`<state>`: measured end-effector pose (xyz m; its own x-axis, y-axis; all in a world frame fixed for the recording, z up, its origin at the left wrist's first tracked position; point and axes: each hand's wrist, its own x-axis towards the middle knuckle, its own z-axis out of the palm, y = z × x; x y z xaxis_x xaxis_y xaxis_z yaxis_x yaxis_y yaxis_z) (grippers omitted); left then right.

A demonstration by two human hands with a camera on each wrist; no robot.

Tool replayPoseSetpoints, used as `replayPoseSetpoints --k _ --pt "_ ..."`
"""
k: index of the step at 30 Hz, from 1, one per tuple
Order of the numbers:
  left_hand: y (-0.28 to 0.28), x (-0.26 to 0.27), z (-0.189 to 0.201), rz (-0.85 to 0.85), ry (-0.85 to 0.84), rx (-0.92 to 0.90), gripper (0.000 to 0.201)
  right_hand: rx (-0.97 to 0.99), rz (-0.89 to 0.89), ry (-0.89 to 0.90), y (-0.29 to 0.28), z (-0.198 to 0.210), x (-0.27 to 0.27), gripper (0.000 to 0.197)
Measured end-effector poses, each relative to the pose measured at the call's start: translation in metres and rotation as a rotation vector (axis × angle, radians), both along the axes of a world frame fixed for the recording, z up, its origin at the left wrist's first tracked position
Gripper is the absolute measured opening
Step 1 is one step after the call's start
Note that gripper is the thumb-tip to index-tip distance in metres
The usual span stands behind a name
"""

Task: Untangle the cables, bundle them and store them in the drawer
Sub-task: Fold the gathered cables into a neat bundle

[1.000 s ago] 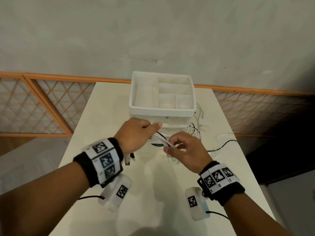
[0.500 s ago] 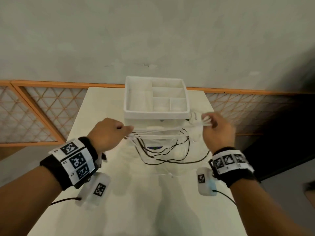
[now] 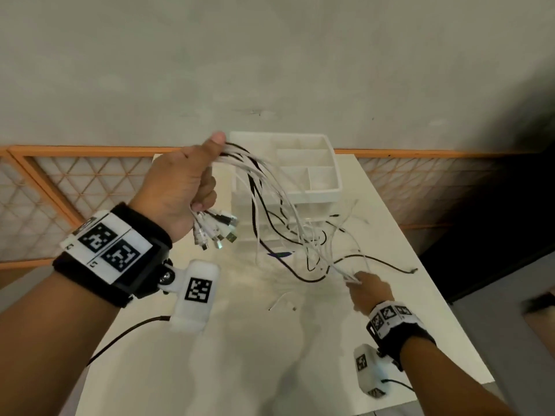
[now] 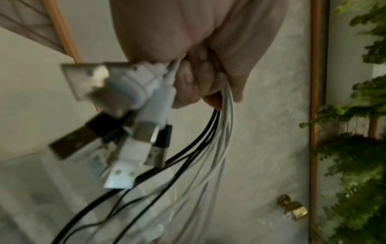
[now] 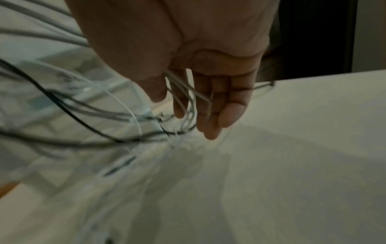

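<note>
My left hand (image 3: 192, 181) is raised in front of the white drawer organiser (image 3: 338, 178) and grips a bundle of white and black cables (image 3: 270, 199). Their USB plugs (image 3: 217, 232) stick out below the fist, as the left wrist view shows: plugs (image 4: 125, 132), cables (image 4: 221, 132). The cables arc down to my right hand (image 3: 371, 288), low over the table at the right. There the white strands (image 5: 188, 87) run between thumb and nearly straight fingers (image 5: 211, 105). The organiser's drawer fronts are partly hidden behind the cables.
The white table (image 3: 240, 355) carries a loose black cable end (image 3: 413, 270) near its right edge and a short white piece (image 3: 279, 301) in the middle. An orange-framed lattice panel (image 3: 60, 181) and a grey wall stand behind. The table's right edge drops to a dark floor.
The cables were stretched level between both hands. Now my left hand has risen with the plug ends, and my right hand has dropped to the front right, so the cables hang slack.
</note>
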<state>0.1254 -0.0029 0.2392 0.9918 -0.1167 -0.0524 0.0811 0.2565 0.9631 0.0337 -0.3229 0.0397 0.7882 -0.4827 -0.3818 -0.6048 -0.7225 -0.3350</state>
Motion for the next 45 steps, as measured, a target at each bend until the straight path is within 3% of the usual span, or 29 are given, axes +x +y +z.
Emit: replayPoseSetpoints --k 4,5,7,9,11,14,15,16,18,21,24,27,30,34,36,39,41,43,45 --pt "-0.002 -0.006 -0.015 0.051 0.012 0.225 0.053 0.172 -0.181 -0.443 -0.014 0.069 0.021 0.011" --pt "-0.004 -0.007 -0.017 0.089 0.028 0.23 0.051 0.185 -0.21 -0.574 -0.018 0.086 0.024 0.019" --pt "-0.006 -0.01 -0.017 0.163 0.044 0.183 0.038 0.189 -0.218 -0.76 -0.023 0.111 0.026 0.024" --pt "-0.01 -0.013 -0.013 0.215 0.028 0.1 0.018 0.147 -0.176 -0.804 -0.025 0.116 0.021 0.024" --pt "-0.015 -0.018 -0.008 0.232 0.009 0.033 0.017 0.112 -0.084 -0.645 -0.031 0.098 0.009 0.046" --pt "-0.026 -0.026 -0.003 0.206 -0.001 0.001 0.021 0.024 0.173 -0.026 -0.038 0.046 -0.018 0.076" --pt "-0.031 -0.029 -0.003 0.187 0.003 0.017 0.022 -0.014 0.235 0.093 -0.039 0.039 -0.023 0.079" --pt "-0.036 -0.033 -0.004 0.161 0.004 0.042 0.024 -0.038 0.257 0.084 -0.037 0.039 -0.023 0.076" --pt "-0.048 -0.041 -0.007 0.08 0.007 0.102 0.028 -0.015 0.255 -0.191 -0.028 0.062 -0.013 0.06" --pt "-0.071 -0.057 -0.011 -0.09 0.021 0.22 0.033 0.379 0.346 -0.679 0.008 0.129 0.002 0.052" --pt "-0.088 -0.072 -0.013 -0.218 -0.017 0.359 0.03 0.725 0.528 -0.757 0.049 0.174 0.006 0.039" --pt "-0.087 -0.078 -0.013 -0.192 -0.092 0.423 0.028 0.889 0.484 -0.716 0.063 0.16 0.007 0.007" --pt "-0.074 -0.077 -0.006 -0.08 -0.143 0.378 0.027 0.741 0.511 -0.591 0.051 0.106 0.003 0.011" --pt "-0.066 -0.078 0.009 0.025 -0.197 0.304 0.03 0.539 0.385 -0.355 0.02 0.042 -0.003 0.031" --pt "-0.069 -0.078 0.013 0.053 -0.201 0.25 0.029 0.36 0.351 -0.315 0.005 0.025 0.0 0.025" --pt "-0.069 -0.076 0.016 0.019 -0.214 0.2 0.026 0.154 0.349 -0.286 -0.002 0.029 0.012 0.03" --pt "-0.063 -0.071 0.016 -0.04 -0.218 0.246 0.026 0.048 0.366 -0.305 -0.003 0.053 0.023 0.035" --pt "-0.053 -0.064 0.014 -0.086 -0.204 0.4 0.031 0.032 0.281 -0.48 -0.006 0.088 0.036 0.035" --pt "-0.041 -0.057 0.006 -0.071 -0.132 0.556 0.045 0.223 0.091 -0.763 -0.014 0.122 0.048 0.018"
